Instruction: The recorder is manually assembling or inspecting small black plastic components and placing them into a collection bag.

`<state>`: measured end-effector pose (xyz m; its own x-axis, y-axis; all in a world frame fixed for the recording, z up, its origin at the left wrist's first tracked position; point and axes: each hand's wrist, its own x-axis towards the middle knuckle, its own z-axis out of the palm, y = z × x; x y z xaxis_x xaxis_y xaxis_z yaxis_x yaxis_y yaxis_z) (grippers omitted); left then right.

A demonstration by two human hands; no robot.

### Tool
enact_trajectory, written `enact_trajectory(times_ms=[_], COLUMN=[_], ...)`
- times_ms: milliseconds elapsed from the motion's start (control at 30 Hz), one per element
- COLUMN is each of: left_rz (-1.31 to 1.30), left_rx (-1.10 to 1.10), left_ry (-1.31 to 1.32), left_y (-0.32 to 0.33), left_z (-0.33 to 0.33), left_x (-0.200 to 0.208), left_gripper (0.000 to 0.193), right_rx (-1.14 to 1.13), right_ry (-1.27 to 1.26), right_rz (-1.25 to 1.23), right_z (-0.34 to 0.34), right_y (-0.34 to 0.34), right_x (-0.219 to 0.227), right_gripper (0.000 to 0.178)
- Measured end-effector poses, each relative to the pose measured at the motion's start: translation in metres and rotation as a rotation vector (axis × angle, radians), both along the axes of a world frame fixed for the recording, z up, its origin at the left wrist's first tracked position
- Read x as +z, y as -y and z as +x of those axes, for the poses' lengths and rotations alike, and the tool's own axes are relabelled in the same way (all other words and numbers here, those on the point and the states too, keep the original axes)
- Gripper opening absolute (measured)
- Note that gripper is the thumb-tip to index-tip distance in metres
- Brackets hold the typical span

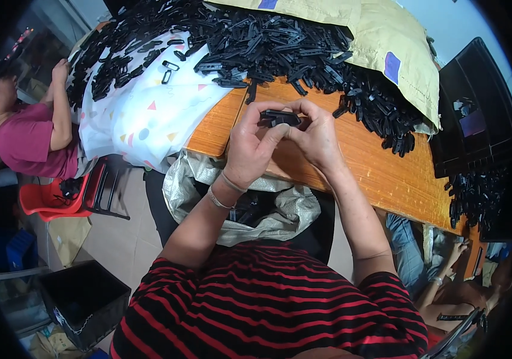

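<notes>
Close in front of me, over the near edge of the table, both hands meet on a small black plastic part (pixel 281 118). My left hand (pixel 250 143) grips its left end between thumb and fingers. From the other side, my right hand (pixel 317 136) pinches its right end, the two thumbs nearly touching underneath. The part looks long and narrow; the fingers hide some of it. Beyond my hands lies a big heap of similar black parts (pixel 268 45). Below my wrists, a pale woven sack (pixel 295 218) lies open at my lap with black pieces inside.
The wooden table (pixel 376 152) runs to the right, past a yellow paper sack (pixel 397 48) and a black crate (pixel 474 113). A patterned white sheet (pixel 142 119) covers its left. One person (pixel 34 131) sits left, another lower right. A red chair (pixel 58 197) and black bin (pixel 85 299) stand left.
</notes>
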<state>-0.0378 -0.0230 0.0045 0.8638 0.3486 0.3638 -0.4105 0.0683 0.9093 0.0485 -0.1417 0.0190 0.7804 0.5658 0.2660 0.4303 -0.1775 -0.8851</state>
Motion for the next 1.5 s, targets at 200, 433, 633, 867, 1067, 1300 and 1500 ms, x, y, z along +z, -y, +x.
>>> enact_trajectory(times_ms=[200, 433, 633, 867, 1067, 1300, 1500], left_rz=[-0.057, -0.067, 0.198, 0.873, 1.056, 1.089, 1.016], left_rx=[-0.073, -0.039, -0.177, 0.043, 0.429, 0.450, 0.345], left_ry=[-0.034, -0.023, -0.314, -0.114, -0.219, -0.353, -0.617], left_y=[-0.015, -0.014, -0.020, -0.033, -0.079, -0.077, -0.070], left_z=[-0.005, -0.008, -0.041, -0.039, 0.048, 0.076, 0.057], left_x=[0.002, 0.004, -0.011, -0.017, -0.022, -0.037, -0.021], left_gripper=[0.019, 0.017, 0.013, 0.013, 0.015, 0.019, 0.012], right_rx=[0.018, 0.048, 0.416, -0.199, -0.149, 0.004, 0.039], right_ry=[0.039, -0.015, -0.064, 0.545, 0.708, 0.812, 0.735], right_rz=[0.077, 0.047, -0.389, -0.539, -0.731, -0.559, -0.530], right_z=[-0.018, -0.016, -0.015, 0.057, 0.099, 0.071, 0.070], right_y=[0.001, 0.007, 0.042, 0.087, 0.082, 0.056, 0.045], right_x=[-0.002, -0.012, -0.003, -0.013, -0.028, -0.027, -0.046], right_gripper=[0.035, 0.022, 0.024, 0.018, 0.022, 0.016, 0.013])
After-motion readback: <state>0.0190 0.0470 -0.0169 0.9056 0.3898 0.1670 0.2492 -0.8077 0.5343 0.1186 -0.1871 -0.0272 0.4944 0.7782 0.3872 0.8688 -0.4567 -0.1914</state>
